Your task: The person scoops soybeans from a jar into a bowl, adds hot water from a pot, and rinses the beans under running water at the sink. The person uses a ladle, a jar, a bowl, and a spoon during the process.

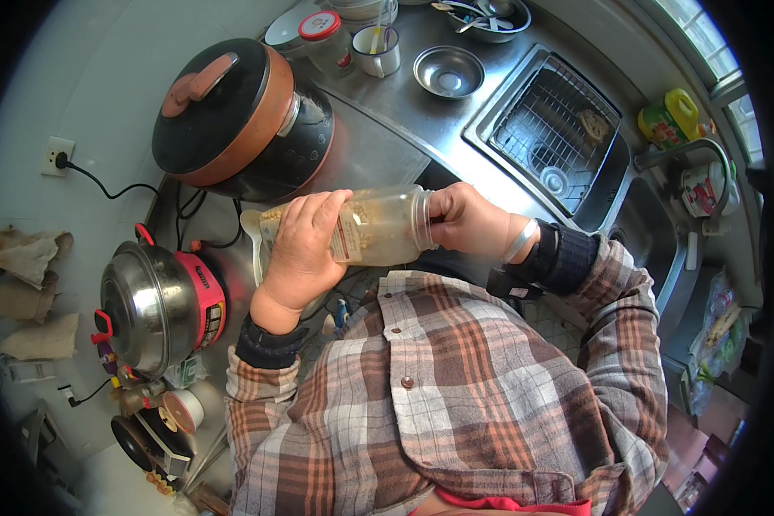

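Note:
A clear jar [387,226] with a printed label lies on its side in the air, in front of my chest. Small yellowish grains or beans [277,213] show through its wall near the base. My left hand [306,248] is wrapped around the labelled half. At the threaded mouth, to the right, is my right hand [471,216]; its curled fingers reach into the opening, so their tips and anything in them are hidden. A pale spoon-like piece [253,226] shows beside the jar's base, mostly covered by my left hand.
A large black-and-copper electric cooker [245,122] stands beyond the jar. To the left is a lidded steel pot [148,309]. Farther back are a steel bowl [449,72], an enamel mug [377,55] and a red-lidded jar [326,48]. A sink with a wire rack [548,122] lies to the right.

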Demonstrator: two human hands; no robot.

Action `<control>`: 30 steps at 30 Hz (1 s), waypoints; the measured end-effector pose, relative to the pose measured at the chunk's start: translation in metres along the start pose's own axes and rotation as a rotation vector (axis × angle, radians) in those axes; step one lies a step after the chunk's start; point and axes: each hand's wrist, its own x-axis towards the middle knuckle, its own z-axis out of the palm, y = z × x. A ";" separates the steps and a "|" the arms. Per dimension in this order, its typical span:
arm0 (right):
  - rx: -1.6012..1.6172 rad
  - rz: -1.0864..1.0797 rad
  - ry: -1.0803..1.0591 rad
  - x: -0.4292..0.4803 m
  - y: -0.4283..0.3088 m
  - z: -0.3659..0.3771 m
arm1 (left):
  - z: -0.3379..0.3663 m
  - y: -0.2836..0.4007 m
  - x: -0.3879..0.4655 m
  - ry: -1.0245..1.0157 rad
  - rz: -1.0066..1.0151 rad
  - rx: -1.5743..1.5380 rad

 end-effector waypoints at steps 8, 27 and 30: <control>0.414 0.335 -0.008 -0.002 -0.003 0.004 | 0.015 -0.006 -0.011 -0.003 -0.001 -0.010; 0.527 0.380 0.248 -0.022 -0.021 -0.016 | 0.031 -0.029 -0.039 0.134 -0.236 -0.184; 0.527 0.343 0.255 -0.024 -0.027 -0.020 | 0.037 -0.034 -0.046 0.139 -0.339 -0.267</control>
